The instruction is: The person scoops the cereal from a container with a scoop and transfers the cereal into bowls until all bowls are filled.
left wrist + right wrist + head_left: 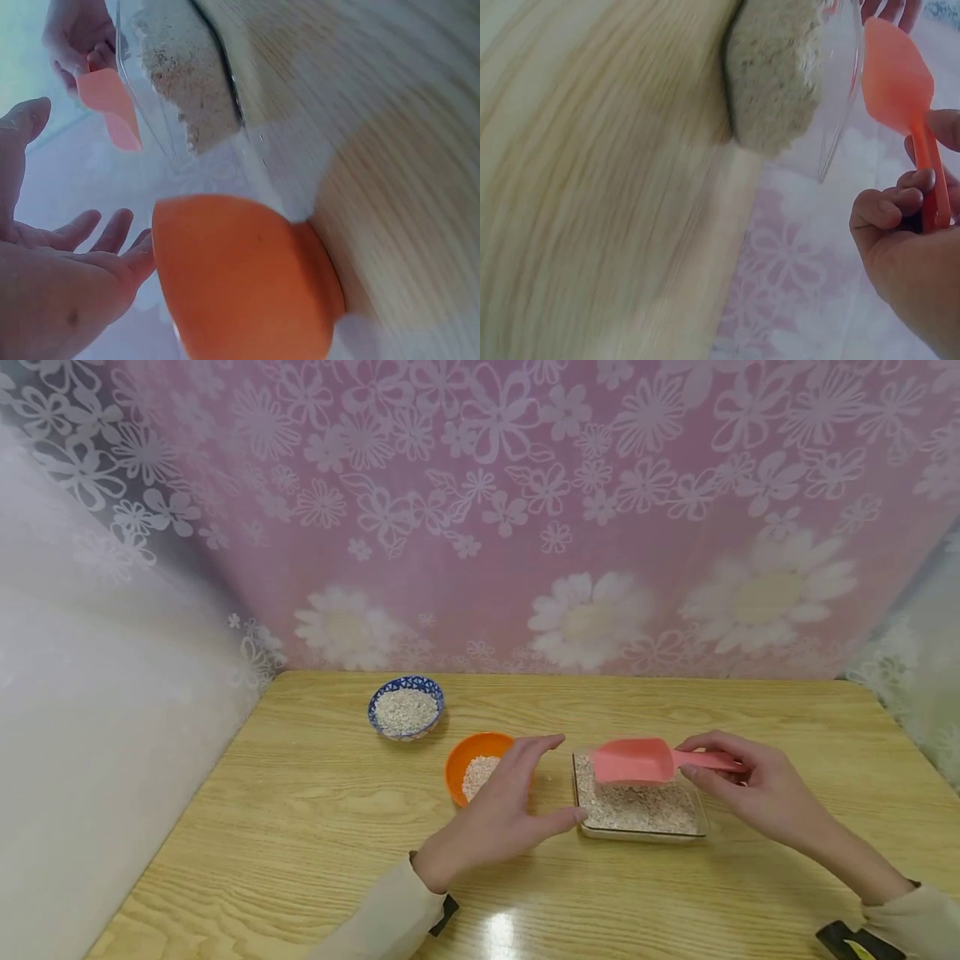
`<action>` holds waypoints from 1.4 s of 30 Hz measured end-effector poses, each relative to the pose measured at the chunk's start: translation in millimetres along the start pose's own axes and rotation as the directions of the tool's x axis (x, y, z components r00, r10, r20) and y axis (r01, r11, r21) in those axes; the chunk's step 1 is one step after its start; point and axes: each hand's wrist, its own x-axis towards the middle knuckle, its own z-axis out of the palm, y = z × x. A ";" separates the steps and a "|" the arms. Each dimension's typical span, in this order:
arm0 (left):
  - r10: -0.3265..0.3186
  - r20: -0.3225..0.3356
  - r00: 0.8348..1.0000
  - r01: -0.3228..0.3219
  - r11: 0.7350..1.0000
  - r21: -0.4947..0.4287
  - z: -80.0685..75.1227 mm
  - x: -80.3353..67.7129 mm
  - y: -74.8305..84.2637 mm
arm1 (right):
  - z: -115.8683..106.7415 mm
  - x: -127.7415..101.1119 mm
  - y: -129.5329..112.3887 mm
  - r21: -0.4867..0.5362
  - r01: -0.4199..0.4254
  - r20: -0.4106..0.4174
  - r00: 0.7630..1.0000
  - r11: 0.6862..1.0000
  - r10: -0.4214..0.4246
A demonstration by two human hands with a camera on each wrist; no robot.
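Note:
My right hand (757, 789) grips the handle of a pink scoop (634, 761), held above a clear rectangular container (637, 835) of oat-like flakes (645, 807). In the head view the scoop's bowl looks bare. My left hand (502, 818) hovers between that container and an orange bowl (459, 760), its fingers extended and thumb spread. It holds nothing, and its thumb tip appears close to the container's left edge; whether they touch I cannot tell. Pale flakes (477, 774) lie inside the orange bowl, partly hidden by the left hand. The right wrist view shows fingers curled round the scoop's handle (930, 176).
A blue-and-white patterned bowl (428, 683) of pale flakes (406, 712) stands farther back on the left. Everything rests on a wood-grain table (300, 827). Behind its far edge hangs a pink floral curtain (465, 568).

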 end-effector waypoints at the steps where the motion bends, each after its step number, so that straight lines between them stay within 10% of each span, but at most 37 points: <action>1: -0.003 0.006 1.000 0.003 1.000 -0.001 2.0 1.6 0.9 | -2.2 -2.0 2.0 0.000 0.002 0.000 1.000 1.000 -0.002; 17: 0.003 0.065 0.998 -0.013 0.988 0.153 40.3 19.9 13.1 | -32.0 -5.6 4.2 -0.193 0.160 0.047 0.987 0.968 -0.154; 31: -0.160 0.061 0.985 0.145 0.969 0.200 53.6 42.6 14.1 | -44.5 8.1 -3.7 -0.448 0.328 0.148 0.945 0.831 -0.293; 42: -0.259 0.145 0.955 0.224 0.950 0.218 56.4 49.8 13.4 | -56.5 27.4 -20.9 -0.545 0.338 0.288 0.935 0.768 -0.207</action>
